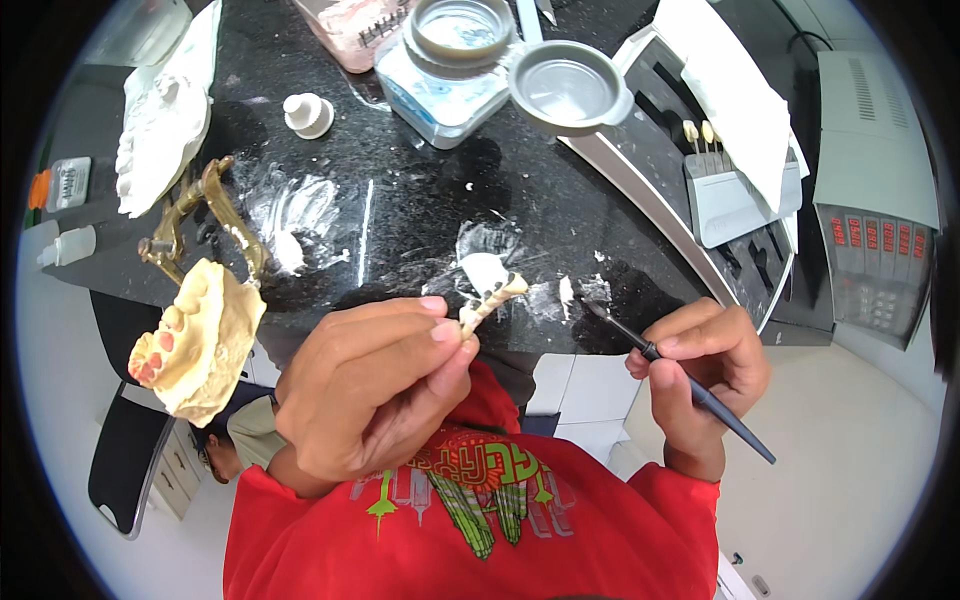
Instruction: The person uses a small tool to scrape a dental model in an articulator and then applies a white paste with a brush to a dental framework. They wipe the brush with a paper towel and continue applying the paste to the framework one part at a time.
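Note:
My left hand (pixel 370 385) pinches a small cream-coloured dental model piece (pixel 495 300) with dark spots, between thumb and fingertips. Right behind it on the black worktop lies a white mound of paste or powder (pixel 484 270). In my right hand (pixel 712 365) is a slim dark-handled brush (pixel 735 425), gripped like a pen. Its tip points left and comes down beside a small white dab (pixel 566 290) on the worktop. Left of my left hand, a yellowish plaster dental cast (pixel 212 335) with reddish teeth is mounted on a brass articulator (pixel 228 210).
On the worktop (pixel 400 200) stand a clear jar (pixel 440 105), an open grey lid (pixel 568 90), a pink container (pixel 350 35) and a white cap (pixel 308 115). A tray of tooth samples (pixel 725 200) and a grey machine (pixel 880 150) are at right. Another person (pixel 255 435) is at lower left.

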Motion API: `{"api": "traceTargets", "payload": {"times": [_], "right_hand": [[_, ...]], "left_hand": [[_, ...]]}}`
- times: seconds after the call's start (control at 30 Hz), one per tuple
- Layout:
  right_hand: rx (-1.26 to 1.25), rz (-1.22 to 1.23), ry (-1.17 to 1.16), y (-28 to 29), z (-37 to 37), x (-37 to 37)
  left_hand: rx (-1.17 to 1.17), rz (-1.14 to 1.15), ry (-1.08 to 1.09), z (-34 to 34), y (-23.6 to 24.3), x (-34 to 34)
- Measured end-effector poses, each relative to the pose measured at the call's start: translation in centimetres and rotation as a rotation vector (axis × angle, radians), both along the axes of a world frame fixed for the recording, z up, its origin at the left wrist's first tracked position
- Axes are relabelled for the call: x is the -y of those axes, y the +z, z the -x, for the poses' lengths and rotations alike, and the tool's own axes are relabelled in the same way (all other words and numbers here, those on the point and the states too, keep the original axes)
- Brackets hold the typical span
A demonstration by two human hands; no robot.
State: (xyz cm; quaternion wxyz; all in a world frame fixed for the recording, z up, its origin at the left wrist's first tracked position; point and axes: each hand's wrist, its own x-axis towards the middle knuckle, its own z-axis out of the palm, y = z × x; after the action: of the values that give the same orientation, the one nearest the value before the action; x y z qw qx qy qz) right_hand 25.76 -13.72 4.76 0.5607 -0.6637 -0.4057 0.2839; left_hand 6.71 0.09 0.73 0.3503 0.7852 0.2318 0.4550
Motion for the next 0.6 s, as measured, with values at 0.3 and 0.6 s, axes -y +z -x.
{"api": "traceTargets", "payload": {"times": [0.3, 0.6], "right_hand": [[0.216, 0.019, 0.148, -0.25, -0.6, -0.49], [0.188, 0.036, 0.127, -0.17, -0.62, -0.16]], "left_hand": [[-0.031, -0.013, -0.006, 0.08, 0.03, 0.04], [-0.044, -0.019, -0.016, 0.18, 0.09, -0.02]]}}
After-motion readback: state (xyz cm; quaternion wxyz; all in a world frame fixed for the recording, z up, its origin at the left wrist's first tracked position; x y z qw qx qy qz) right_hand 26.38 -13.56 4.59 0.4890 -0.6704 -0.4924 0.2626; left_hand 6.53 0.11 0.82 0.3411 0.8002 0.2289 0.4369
